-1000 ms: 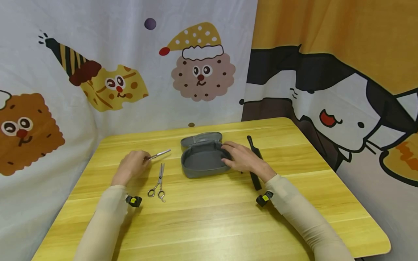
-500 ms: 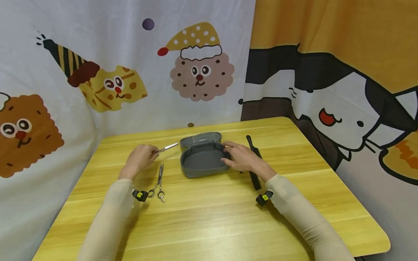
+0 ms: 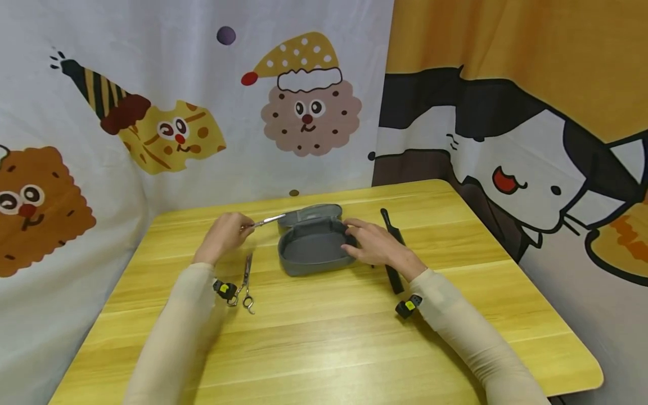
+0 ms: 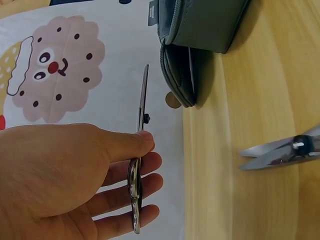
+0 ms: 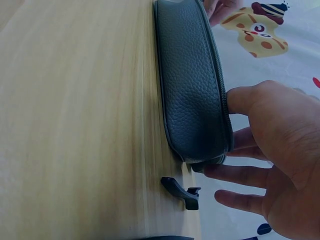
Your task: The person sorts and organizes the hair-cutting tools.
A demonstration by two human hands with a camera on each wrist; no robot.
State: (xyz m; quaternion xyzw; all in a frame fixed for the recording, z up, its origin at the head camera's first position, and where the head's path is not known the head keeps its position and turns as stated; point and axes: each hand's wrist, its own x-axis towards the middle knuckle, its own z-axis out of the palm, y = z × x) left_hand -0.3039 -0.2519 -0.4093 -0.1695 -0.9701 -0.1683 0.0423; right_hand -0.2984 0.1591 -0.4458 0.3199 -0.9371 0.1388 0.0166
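Note:
My left hand pinches silver hairdressing scissors by the handles between thumb and fingers; in the left wrist view the slim blades point up, away from the palm. Their tip overlaps the left end of the open grey zip case in the head view. The case's lid stands tipped back, and its visible inside is bare. At the case's right end rests my right hand, thumb at the zipped rim and fingers fairly straight and spread. A second pair of scissors lies on the table, partly behind the left wrist strap.
A black comb with a handle lies right of the case, partly under the right wrist. Close to the case's right end is a small black bent piece. The wooden table ends at a printed curtain behind.
My left hand has carried the scissors right and away from me, from beside the second pair to the case's left end. The right hand and case stay in place.

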